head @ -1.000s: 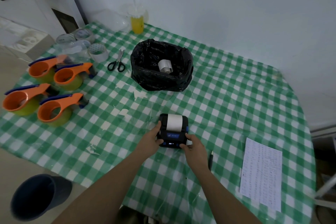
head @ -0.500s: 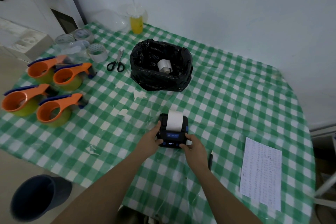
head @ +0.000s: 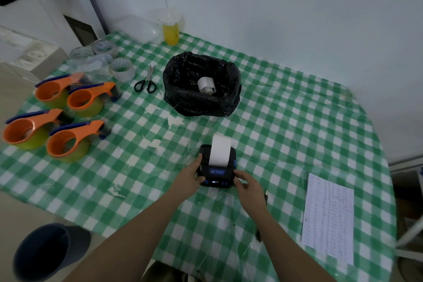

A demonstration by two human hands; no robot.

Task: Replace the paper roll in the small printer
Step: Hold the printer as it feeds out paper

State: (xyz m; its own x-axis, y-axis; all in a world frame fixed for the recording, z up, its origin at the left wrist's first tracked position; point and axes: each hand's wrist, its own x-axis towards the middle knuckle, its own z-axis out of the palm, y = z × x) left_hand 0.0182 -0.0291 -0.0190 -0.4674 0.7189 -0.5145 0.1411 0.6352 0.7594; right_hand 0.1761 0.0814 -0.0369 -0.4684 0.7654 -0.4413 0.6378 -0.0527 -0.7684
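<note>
Small printer [head: 217, 170] clamped between left hand [head: 190, 175] and right hand [head: 248, 186].

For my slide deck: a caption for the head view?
Both hands, left and right, steady a small printer feeding white paper on a checked table.

We see a small black printer [head: 217, 167] flat on the checked cloth, w/ a white paper strip [head: 220, 149] sticking out its top slot. Another paper roll [head: 206, 84] lies in the black-lined bin.
</note>
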